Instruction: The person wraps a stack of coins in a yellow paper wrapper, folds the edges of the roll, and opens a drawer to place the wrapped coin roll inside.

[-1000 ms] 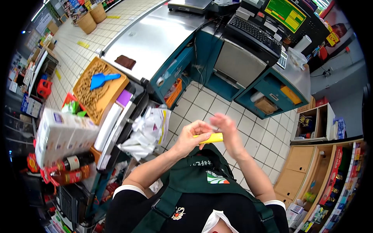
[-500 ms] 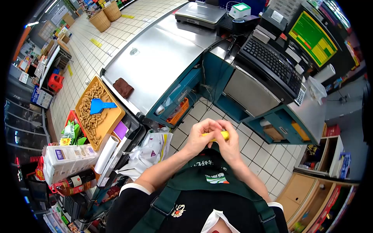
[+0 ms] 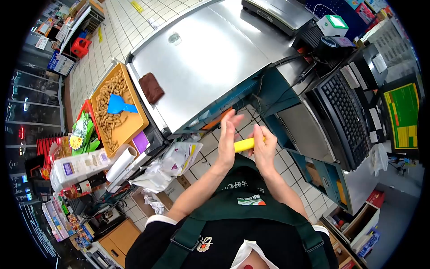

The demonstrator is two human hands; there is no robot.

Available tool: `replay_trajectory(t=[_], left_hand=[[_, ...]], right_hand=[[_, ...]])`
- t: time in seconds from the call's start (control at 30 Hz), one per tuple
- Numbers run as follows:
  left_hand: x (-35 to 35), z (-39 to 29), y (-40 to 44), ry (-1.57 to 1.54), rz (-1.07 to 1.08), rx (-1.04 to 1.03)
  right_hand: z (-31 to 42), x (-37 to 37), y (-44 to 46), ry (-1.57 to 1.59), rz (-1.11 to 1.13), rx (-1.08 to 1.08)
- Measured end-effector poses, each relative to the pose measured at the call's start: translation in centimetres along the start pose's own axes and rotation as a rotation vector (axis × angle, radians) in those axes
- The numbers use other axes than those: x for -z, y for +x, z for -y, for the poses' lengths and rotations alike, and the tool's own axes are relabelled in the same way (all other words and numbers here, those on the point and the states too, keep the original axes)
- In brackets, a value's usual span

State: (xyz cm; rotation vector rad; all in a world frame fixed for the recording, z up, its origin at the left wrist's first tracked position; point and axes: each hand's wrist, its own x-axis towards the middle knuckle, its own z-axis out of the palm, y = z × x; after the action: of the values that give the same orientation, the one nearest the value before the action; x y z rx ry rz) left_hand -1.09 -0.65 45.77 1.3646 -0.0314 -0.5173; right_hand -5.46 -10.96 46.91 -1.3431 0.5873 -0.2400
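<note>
A short yellow stick-like object (image 3: pixel 244 145) lies between my hands in front of the green apron (image 3: pixel 244 179); I cannot make out its exact kind. The fingers of my right hand (image 3: pixel 264 145) are closed around its right end. My left hand (image 3: pixel 227 141) has its fingers stretched out and slightly blurred, with the palm at the object's left end. Whether that palm touches it, I cannot tell.
To the left stands a yellow tray (image 3: pixel 134 127) of peanuts with a blue scoop (image 3: pixel 120 105). A brown cloth (image 3: pixel 151 87) lies on the metal counter (image 3: pixel 197 62). At the right are a keyboard (image 3: pixel 347 116) and a monitor (image 3: pixel 403 116). A white plastic bag (image 3: pixel 163 172) is near my left arm.
My left hand has opened and its fingers have come off the yellow object, which shows more now. My right hand keeps hold of it. The view has turned toward the left.
</note>
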Motion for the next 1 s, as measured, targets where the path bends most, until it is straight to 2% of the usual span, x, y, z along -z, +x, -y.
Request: replay_trajectory(t=[0.07, 0.13, 0.17, 0.2, 0.23, 0.3, 0.33, 0.37, 0.43, 0.47, 0.5, 0.53, 0.57, 0.6, 0.67, 0.7, 0.77, 0.8, 0.87, 0.93, 1.0], left_hand=[[1.2, 0.8, 2.2, 0.066, -0.063, -0.036], [3.6, 0.0, 4.5, -0.193, -0.062, 0.117], [4.3, -0.5, 5.2, -0.161, -0.205, 0.025], [4.1, 0.9, 5.8, -0.168, -0.215, 0.026], [3.2, 2.5, 6.1, 0.123, 0.076, -0.008], [3.4, 3.7, 6.3, 0.41, 0.368, -0.028], [3.5, 1.4, 6.5, 0.336, 0.415, 0.17], [3.9, 0.2, 6.5, 0.258, 0.459, 0.377], [5.2, 1.6, 6.8, 0.3, 0.483, 0.388], [5.7, 2.8, 6.7, 0.34, 0.508, 0.385], [6.0, 4.1, 6.2, 0.196, 0.395, 0.354], [6.7, 5.1, 5.8, 0.199, 0.382, 0.362], [7.8, 5.8, 5.5, 0.214, 0.313, 0.41], [8.9, 6.6, 5.0, 0.228, 0.244, 0.46], [11.1, 8.2, 4.1, 0.194, 0.172, 0.505], [11.8, 8.9, 3.6, 0.157, 0.111, 0.537], [12.0, 9.7, 2.8, 0.09, 0.035, 0.528], [11.8, 10.1, 2.4, 0.021, -0.032, 0.523], [11.1, 10.7, 2.0, -0.001, -0.099, 0.528], [10.7, 12.0, 1.5, -0.022, -0.168, 0.552], [10.3, 13.6, 1.3, -0.072, -0.205, 0.491]], right_hand=[[-0.7, -0.3, 1.8, -0.008, 0.031, -0.045], [-0.9, 0.2, 3.9, -0.122, 0.03, -0.013], [-0.5, 0.3, 4.7, -0.073, -0.026, -0.04], [-1.0, -0.2, 5.1, -0.08, -0.017, -0.043], [-1.8, -0.7, 5.1, -0.136, 0.006, -0.022], [-2.3, -1.9, 5.4, -0.198, 0.005, 0.044], [-2.9, -1.7, 6.1, -0.199, 0.009, 0.042], [-4.1, -1.2, 6.6, -0.219, 0.096, -0.074], [-4.6, -0.6, 7.6, -0.315, 0.343, -0.37], [-5.0, -0.8, 8.2, -0.314, 0.357, -0.382], [-5.6, -1.0, 9.0, -0.517, 0.45, -0.147], [-5.7, -1.6, 9.9, -0.707, 0.535, 0.097], [-5.2, -1.6, 11.5, -0.698, 0.62, 0.039], [-6.0, -1.8, 13.2, -0.658, 0.596, -0.016], [-13.6, -1.2, 17.3, -0.444, 0.546, -0.313], [-16.2, -1.4, 18.4, -0.44, 0.554, -0.318], [-20.7, -1.9, 20.8, -0.43, 0.513, -0.708], [-24.2, -2.3, 21.8, -0.433, 0.521, -0.704], [-30.6, -3.1, 23.9, 0.068, 0.252, -0.972], [-32.5, -4.2, 25.0, 0.165, 0.178, -0.999], [-33.5, -5.2, 25.4, 0.265, 0.107, -1.028]])
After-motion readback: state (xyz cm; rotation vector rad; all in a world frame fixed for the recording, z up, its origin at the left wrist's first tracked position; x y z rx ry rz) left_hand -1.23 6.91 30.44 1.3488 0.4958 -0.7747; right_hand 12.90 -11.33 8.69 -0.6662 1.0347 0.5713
